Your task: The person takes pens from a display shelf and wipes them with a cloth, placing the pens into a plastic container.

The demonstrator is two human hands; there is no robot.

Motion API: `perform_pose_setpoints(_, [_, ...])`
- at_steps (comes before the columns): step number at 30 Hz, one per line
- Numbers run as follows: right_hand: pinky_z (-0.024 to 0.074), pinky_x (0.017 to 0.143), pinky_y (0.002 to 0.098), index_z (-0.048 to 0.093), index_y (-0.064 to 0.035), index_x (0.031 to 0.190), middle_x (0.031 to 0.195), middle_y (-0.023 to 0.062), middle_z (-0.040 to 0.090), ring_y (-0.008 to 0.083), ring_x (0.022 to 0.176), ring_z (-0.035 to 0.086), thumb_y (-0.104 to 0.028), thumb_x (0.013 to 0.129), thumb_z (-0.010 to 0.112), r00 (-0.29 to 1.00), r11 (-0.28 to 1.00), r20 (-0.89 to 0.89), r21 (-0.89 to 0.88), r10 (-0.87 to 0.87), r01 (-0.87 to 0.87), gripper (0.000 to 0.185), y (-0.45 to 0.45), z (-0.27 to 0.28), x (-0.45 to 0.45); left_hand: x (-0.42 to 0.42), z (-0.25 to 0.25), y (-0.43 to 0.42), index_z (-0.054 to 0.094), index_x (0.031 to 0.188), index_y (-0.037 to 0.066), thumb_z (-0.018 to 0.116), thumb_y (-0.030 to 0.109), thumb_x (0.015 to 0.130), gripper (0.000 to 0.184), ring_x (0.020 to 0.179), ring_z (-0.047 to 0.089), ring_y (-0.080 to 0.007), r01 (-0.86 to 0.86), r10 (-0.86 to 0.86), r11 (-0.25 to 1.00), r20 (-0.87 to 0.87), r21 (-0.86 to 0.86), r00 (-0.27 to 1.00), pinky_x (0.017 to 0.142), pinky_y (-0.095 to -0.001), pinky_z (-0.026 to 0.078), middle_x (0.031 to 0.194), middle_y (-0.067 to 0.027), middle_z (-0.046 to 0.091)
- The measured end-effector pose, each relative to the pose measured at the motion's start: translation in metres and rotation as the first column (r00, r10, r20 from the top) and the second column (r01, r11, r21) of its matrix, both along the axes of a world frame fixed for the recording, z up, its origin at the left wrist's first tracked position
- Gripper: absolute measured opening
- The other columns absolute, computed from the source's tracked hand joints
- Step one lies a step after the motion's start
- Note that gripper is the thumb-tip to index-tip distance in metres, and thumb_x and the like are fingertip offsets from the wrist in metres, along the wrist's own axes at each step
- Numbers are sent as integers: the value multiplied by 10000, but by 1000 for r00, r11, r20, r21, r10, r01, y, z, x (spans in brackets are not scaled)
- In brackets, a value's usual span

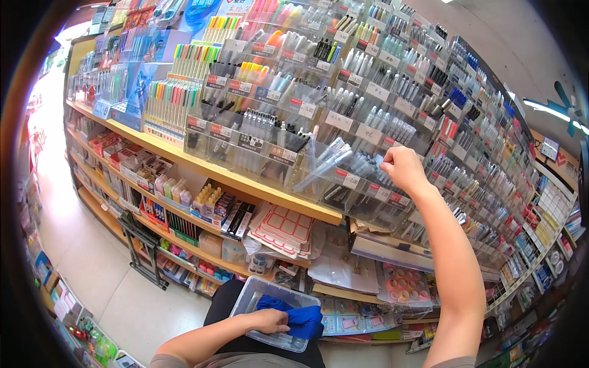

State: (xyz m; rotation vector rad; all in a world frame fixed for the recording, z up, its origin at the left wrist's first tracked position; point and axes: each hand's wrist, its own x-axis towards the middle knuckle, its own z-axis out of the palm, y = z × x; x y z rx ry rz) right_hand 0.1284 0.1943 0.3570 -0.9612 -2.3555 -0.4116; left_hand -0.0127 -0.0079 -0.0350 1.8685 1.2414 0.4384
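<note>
My right hand (pixel 402 167) is raised to the clear pen rack (pixel 319 190), its fingers closed at a lower row of pens; what they pinch, if anything, is too small to tell. Left of it, clear-wrapped pens (pixel 328 161) lean out of a compartment. My left hand (pixel 270 321) is low, over a clear plastic bin (pixel 245 300) at my lap, with its fingers closed on a blue cloth (pixel 300 317). Part of the cloth hangs over the bin's right side.
Coloured markers (pixel 175 101) stand in a display at the left. Wooden shelves (pixel 221 175) below hold boxes and stationery. A black folding stool (pixel 144 248) leans by the lower shelves. Packets of stickers (pixel 405 285) lie below the rack.
</note>
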Motion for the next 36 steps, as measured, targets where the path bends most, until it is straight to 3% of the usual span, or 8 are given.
perform_pose_setpoints(13, [411, 539, 303, 584, 13, 739, 595, 122, 565, 168, 535, 525, -165, 816, 580, 872, 969, -426, 63, 243, -240, 194, -29, -9, 12, -1, 4, 1, 585, 858, 39, 593, 286, 810, 252, 728, 599, -323, -191, 186, 975, 45, 117, 981, 643, -399, 453, 762, -155, 618])
perform_pose_setpoints(15, [400, 510, 314, 544, 8, 686, 581, 122, 540, 191, 499, 481, -180, 816, 595, 905, 952, -296, 50, 304, -303, 235, -56, -41, 5, -1, 4, 3, 590, 842, 31, 596, 257, 802, 229, 711, 601, -312, -365, 341, 922, 171, 132, 924, 629, -389, 457, 749, -152, 619])
perform_pose_setpoints(17, [428, 567, 297, 573, -23, 687, 620, 89, 550, 154, 595, 524, -164, 801, 606, 928, 879, -196, -308, 316, -365, 184, -80, -93, 0, -3, -5, 10, 587, 830, 20, 590, 219, 800, 201, 695, 604, -298, -505, 455, 859, 333, 81, 826, 614, -374, 459, 740, -145, 621])
perform_pose_setpoints(21, [466, 736, 408, 603, -36, 860, 915, 172, 571, 321, 873, 568, -282, 751, 647, 806, 739, 361, -661, 470, -134, 273, -128, -226, -12, -8, -1, 17, 574, 816, 0, 593, 164, 795, 167, 603, 577, -208, -639, 599, 768, 401, -40, 693, 573, -331, 449, 663, -126, 593])
perform_pose_setpoints(25, [468, 780, 415, 515, -8, 1048, 1009, 180, 553, 337, 924, 568, -283, 715, 689, 710, 786, 539, -618, 453, -32, 465, -144, -337, -11, -10, 0, 14, 566, 816, 3, 575, 148, 801, 146, 619, 576, -209, -686, 613, 727, 456, -8, 645, 589, -328, 449, 669, -120, 591])
perform_pose_setpoints(28, [511, 672, 409, 561, -3, 974, 870, 180, 626, 328, 804, 625, -121, 737, 568, 651, 821, 648, -568, 395, 67, 265, -129, -373, -7, -13, -8, 18, 544, 832, -3, 541, 102, 825, 105, 611, 553, -156, -680, 587, 731, 452, 60, 672, 573, -289, 448, 668, -82, 565])
perform_pose_setpoints(32, [468, 653, 486, 514, 4, 902, 781, 255, 597, 412, 732, 589, -95, 757, 506, 988, 740, 141, -671, 59, 51, 176, -129, -345, -18, -15, -13, 24, 514, 856, -8, 505, 59, 850, 69, 602, 533, -110, -685, 595, 724, 428, 81, 680, 545, -245, 445, 669, -47, 542])
perform_pose_setpoints(36, [441, 703, 314, 511, 5, 937, 809, 136, 595, 232, 750, 573, -140, 830, 527, 762, 652, -626, -649, -165, -392, 181, -118, -350, -2, -17, -6, 16, 502, 869, -10, 487, 10, 800, 74, 608, 552, -208, -681, 623, 723, 314, 117, 716, 576, -304, 458, 681, -120, 558])
